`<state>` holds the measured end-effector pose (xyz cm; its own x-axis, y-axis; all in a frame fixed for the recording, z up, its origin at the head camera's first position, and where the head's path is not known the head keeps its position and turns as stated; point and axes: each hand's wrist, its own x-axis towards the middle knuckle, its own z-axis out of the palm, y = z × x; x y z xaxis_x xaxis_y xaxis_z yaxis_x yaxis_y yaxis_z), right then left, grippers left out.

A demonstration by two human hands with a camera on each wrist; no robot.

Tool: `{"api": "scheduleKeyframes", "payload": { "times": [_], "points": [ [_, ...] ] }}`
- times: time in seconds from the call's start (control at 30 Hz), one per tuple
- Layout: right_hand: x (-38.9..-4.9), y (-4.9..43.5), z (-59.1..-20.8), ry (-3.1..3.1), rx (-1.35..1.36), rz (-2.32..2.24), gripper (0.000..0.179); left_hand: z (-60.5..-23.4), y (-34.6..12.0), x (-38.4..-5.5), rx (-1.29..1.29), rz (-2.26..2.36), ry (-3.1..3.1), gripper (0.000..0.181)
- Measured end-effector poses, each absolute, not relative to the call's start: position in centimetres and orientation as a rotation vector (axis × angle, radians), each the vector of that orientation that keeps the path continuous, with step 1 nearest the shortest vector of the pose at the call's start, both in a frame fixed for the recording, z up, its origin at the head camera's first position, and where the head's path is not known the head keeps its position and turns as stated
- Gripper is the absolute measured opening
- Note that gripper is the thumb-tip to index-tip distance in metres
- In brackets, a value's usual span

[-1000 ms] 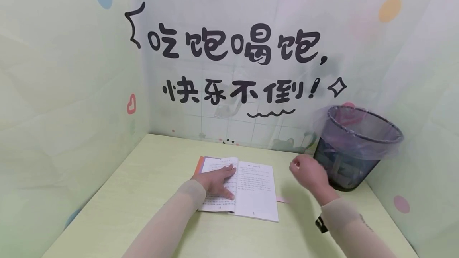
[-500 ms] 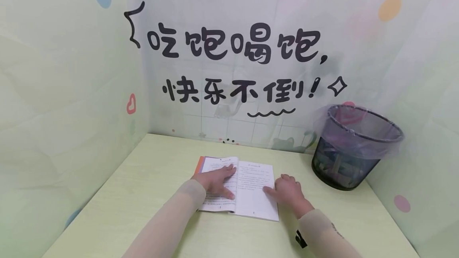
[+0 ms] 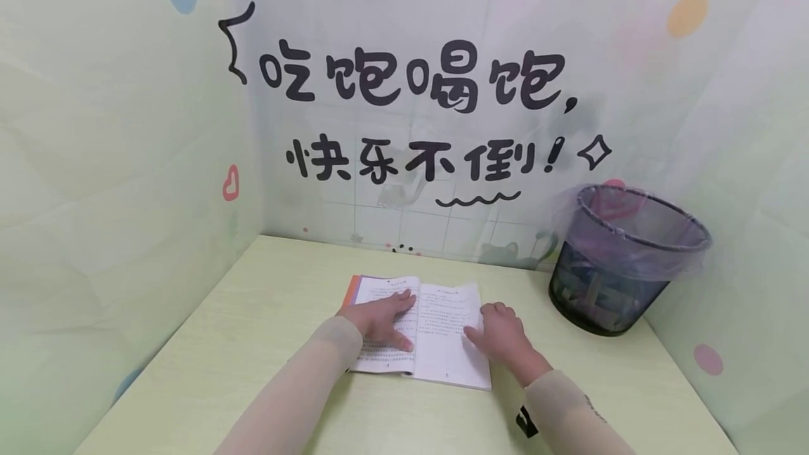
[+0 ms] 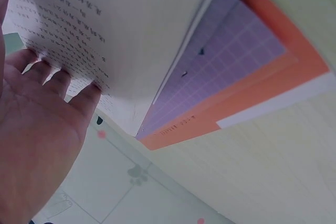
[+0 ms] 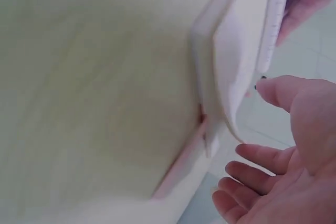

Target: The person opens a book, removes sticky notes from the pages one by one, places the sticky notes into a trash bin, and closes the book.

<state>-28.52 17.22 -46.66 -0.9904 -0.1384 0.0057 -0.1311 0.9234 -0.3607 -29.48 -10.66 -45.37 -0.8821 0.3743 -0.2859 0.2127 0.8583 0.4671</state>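
An open book (image 3: 447, 364) with printed pages lies on the table. My left hand (image 3: 382, 321) rests with spread fingers on its left page. In the left wrist view that page (image 4: 126, 35) rises over a purple gridded sheet (image 4: 226, 61) and the orange cover (image 4: 283, 30). At the book's right edge is my right hand (image 3: 502, 335), its thumb over the right page. In the right wrist view several leaves (image 5: 236, 61) bow up from the stack, their corner right at the index fingertip (image 5: 247, 149); the thumb stands apart from the fingers. A pink strip (image 5: 181, 166) sticks out beneath the pages.
A dark mesh wastebasket (image 3: 607, 300) with a purple liner (image 3: 638, 248) stands at the table's back right, beyond my right hand. Printed curtains (image 3: 404, 90) enclose the table (image 3: 221, 328) on the left, back and right.
My right hand has come left from beside the wastebasket, curled before, to the book's right edge. The right page's upper corner has lifted slightly. My left hand has stayed put.
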Motion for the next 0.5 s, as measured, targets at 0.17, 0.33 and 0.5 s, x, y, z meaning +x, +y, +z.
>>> {"api": "scheduleKeyframes", "payload": {
  "times": [0.17, 0.33, 0.5],
  "points": [
    [-28.4, 16.9, -44.4, 3.051, -0.31, -0.745, 0.051, -45.2, -10.7, -29.4, 0.447, 0.609, 2.664, 0.109],
    [-28.3, 16.7, -43.3, 2.976, -0.335, -0.869, 0.052, -45.1, -10.8, -29.5, 0.463, 0.613, 2.663, 0.108],
    [-28.4, 16.5, -44.0, 2.722, -0.303, -1.232, 0.055, -45.4, -10.9, -29.6, 0.47, 0.633, 2.653, 0.109]
  ]
}}
